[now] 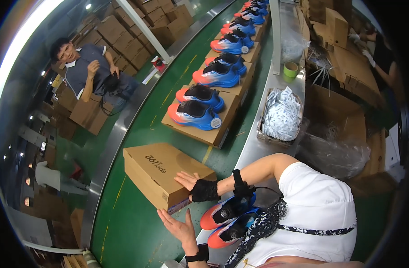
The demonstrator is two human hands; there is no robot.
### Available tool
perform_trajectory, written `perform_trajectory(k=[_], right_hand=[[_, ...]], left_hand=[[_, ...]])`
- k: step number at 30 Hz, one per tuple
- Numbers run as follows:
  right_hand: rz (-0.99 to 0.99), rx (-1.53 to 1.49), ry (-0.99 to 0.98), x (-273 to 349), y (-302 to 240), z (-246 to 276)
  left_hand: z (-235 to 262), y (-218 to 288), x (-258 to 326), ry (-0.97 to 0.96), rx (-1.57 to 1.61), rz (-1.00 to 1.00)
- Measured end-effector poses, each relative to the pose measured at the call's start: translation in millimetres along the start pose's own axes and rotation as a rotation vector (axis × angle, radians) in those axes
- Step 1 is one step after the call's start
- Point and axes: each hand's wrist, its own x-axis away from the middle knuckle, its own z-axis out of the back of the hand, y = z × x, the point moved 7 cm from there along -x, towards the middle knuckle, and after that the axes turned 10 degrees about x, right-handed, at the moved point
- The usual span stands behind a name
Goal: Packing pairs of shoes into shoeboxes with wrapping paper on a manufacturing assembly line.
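A closed brown cardboard shoebox (157, 167) sits at an angle on the green conveyor belt (110, 223) in front of me. My right hand (196, 186), in a black fingerless glove, rests with outstretched fingers on the lid near the box's right end. Below it, my left hand (180, 225) is bare, thumb and fingers spread, fingertips at the box's nearest lower corner. Beneath my right forearm lies a pair of blue and orange sneakers (231, 219), partly covered by my black floral apron (262, 228). Black straps circle both wrists.
Blue and orange sneaker pairs (198, 114) stand on shoeboxes in a row up the belt. A bin of white paper packets (281, 114) and a green tape roll (290, 69) sit on the metal ledge. Across the belt stands a person (90, 73); another works at far right.
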Motion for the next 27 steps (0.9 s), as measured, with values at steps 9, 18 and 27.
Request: perform_trajectory(k=[9, 18, 27], right_hand=[[0.149, -0.541, 0.248, 10, -57, 53], [-0.711, -0.831, -0.083, 75, 110, 69], [-0.478, 0.742, 0.447, 182, 258, 203]], left_hand=[[36, -60, 39, -0.071, 0.044, 0.261], [-3, -105, 99, -0.460, -0.090, 0.369], [-33, -86, 84, -0.447, -0.088, 0.225]])
